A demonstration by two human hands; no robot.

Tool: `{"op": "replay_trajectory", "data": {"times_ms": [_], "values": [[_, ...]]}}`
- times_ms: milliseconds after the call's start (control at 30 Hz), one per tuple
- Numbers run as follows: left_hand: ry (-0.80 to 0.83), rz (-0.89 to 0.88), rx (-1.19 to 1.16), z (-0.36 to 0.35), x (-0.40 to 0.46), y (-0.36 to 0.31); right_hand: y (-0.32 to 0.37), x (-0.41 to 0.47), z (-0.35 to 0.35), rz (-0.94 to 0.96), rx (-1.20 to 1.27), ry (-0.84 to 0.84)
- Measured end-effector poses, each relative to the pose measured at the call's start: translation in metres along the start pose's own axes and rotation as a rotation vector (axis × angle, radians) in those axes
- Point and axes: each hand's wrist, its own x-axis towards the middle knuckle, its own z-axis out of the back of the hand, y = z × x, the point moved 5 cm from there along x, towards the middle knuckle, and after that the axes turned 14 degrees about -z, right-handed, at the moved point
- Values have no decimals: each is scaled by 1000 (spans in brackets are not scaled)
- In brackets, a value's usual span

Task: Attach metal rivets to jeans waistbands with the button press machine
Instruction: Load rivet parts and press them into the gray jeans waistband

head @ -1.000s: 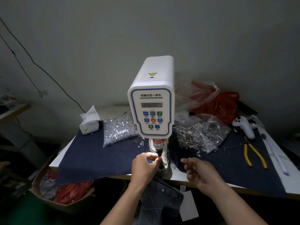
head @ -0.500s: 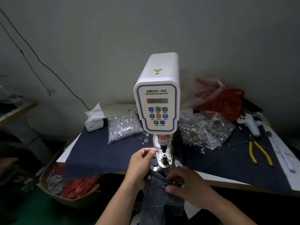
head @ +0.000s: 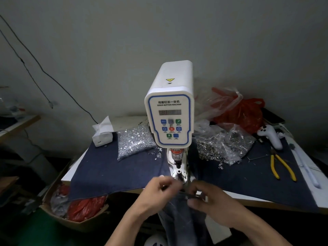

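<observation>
The white servo button machine (head: 170,110) stands at the table's front, its lower die (head: 178,173) bare under the punch. Just in front of the die, both my hands grip the waistband of dark blue jeans (head: 179,208), which hang down below the table edge. My left hand (head: 156,194) grips the band's left part with curled fingers. My right hand (head: 211,201) pinches the band's right part. A clear bag of silver rivets (head: 133,142) lies left of the machine, and bags of metal rings (head: 221,146) lie to its right.
Dark denim cloth (head: 110,173) covers the table. A white tissue box (head: 103,134) sits back left, yellow pliers (head: 282,167) and a white controller (head: 269,137) on the right, red plastic bags (head: 245,112) behind. A cardboard box (head: 71,208) with red bags stands below left.
My left hand left the die and came down to the jeans. My right hand dropped onto the waistband, and both hands have lifted it close to the die.
</observation>
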Motion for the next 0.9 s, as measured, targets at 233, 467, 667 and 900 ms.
{"op": "replay_trajectory", "data": {"times_ms": [233, 467, 667, 900], "values": [[178, -20, 30, -3, -7, 9, -1, 6, 18, -14, 581, -8], [-211, 161, -591, -13, 1, 46, -26, 39, 23, -188, 409, 15], [-326, 191, -21, -8, 15, 62, -38, 66, 6, -323, 583, 4], [-301, 202, 155, -7, 23, 73, -49, 76, 1, -381, 750, -30]]}}
